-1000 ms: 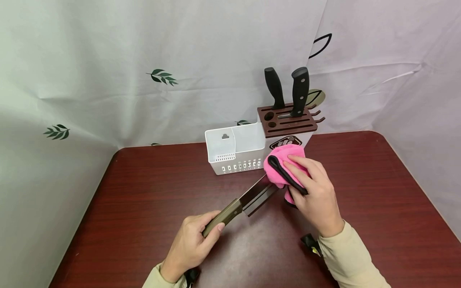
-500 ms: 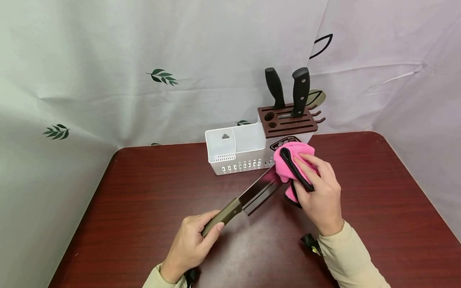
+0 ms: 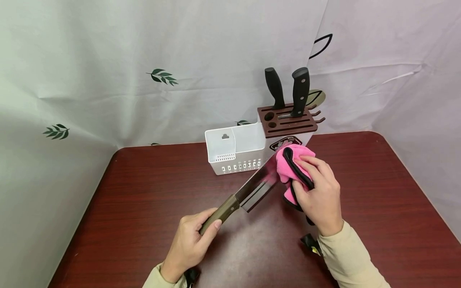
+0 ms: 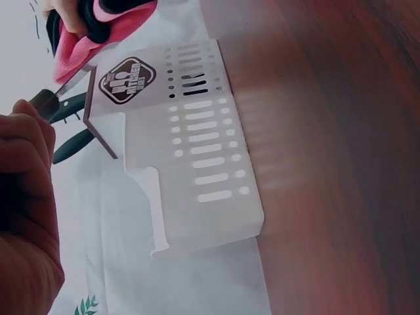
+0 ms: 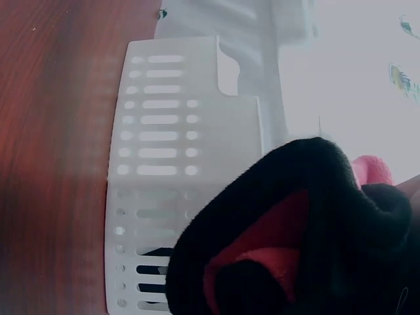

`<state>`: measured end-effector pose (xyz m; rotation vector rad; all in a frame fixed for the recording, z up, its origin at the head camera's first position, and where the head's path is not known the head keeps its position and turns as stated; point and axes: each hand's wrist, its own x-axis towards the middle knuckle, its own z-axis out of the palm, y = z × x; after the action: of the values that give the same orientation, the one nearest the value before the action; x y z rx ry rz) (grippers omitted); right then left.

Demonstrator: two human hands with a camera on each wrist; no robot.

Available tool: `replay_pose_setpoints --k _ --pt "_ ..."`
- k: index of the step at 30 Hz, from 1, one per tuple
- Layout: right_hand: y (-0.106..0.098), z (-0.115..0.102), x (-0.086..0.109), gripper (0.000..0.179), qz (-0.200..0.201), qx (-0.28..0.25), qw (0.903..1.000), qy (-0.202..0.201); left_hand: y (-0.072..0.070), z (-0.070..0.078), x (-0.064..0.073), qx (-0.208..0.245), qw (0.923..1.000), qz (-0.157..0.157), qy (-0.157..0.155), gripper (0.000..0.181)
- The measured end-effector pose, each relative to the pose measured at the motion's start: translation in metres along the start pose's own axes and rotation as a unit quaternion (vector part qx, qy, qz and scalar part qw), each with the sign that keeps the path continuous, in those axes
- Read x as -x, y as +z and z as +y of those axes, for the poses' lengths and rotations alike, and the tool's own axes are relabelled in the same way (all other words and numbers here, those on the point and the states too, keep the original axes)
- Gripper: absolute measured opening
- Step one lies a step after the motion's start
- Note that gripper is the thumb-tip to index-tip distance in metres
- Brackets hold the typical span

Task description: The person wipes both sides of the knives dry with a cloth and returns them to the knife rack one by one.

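My left hand [image 3: 192,240] grips the olive-brown handle of a cleaver [image 3: 255,188], its broad shiny blade angled up and to the right above the table. In my right hand [image 3: 320,192] is a bunched pink cloth [image 3: 293,162] with black edging, pressed against the far part of the blade and hiding the tip. Just behind them stands a white knife holder [image 3: 237,160] with a brown slotted top [image 3: 288,127]. In the left wrist view the left hand [image 4: 26,216] shows at the edge, with the cloth [image 4: 115,36] beyond. Black-edged cloth [image 5: 315,197] covers much of the right wrist view.
Two black-handled knives [image 3: 274,88] [image 3: 300,92] stand in the holder's slots. Small brown hooks [image 3: 318,116] stick out on its right side. A reddish-brown table [image 3: 137,208] lies below, with pale curtain cloth [image 3: 201,48] behind it.
The cloth in my right hand has slid up and to the right along the blade, then stayed near its far end. My left hand has tilted the cleaver slightly, its blade now higher.
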<state>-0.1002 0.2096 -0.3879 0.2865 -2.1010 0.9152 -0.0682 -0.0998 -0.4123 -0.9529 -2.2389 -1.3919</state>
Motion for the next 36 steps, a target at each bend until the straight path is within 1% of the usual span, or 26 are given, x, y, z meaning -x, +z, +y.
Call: replay_pose_setpoints --k 4,10,15,21,25,29,31,36 --pt "-0.0005 0.0001 0.0014 0.039 -0.024 0.008 0.9997 -0.001 -0.0017 0.0003 -0.0015 0.012 0.9998 0.012 -0.006 0.024" --pt "-0.001 -0.0004 0.0024 0.038 -0.053 0.009 0.9984 -0.017 -0.0022 -0.0001 -0.0019 0.007 0.9999 0.011 -0.008 0.024" --pt "-0.0033 -0.0014 0.0021 0.037 -0.1 0.004 0.9944 -0.034 -0.002 -0.0006 -0.0017 0.006 0.9998 0.014 -0.01 0.024" --pt "-0.0015 -0.0038 0.0018 0.042 -0.161 -0.032 0.9825 -0.089 -0.0025 -0.0009 -0.001 0.006 0.9997 0.016 -0.014 0.024" --pt "0.0001 -0.0051 0.0011 0.046 -0.181 -0.054 0.9744 -0.122 -0.0025 -0.0011 -0.0005 0.006 0.9997 0.017 -0.018 0.024" --pt "-0.0019 -0.0039 0.0003 0.045 -0.201 -0.067 0.9672 -0.14 -0.002 -0.001 -0.0006 0.006 0.9997 0.016 -0.018 0.023" --pt "-0.0027 -0.003 -0.0001 0.044 -0.207 -0.072 0.963 -0.157 -0.0019 -0.001 -0.0007 0.006 0.9997 0.015 -0.017 0.023" --pt "-0.0013 -0.0021 -0.0006 0.048 -0.22 -0.098 0.9483 -0.207 -0.002 -0.0005 -0.0004 0.003 0.9998 0.014 -0.014 0.023"
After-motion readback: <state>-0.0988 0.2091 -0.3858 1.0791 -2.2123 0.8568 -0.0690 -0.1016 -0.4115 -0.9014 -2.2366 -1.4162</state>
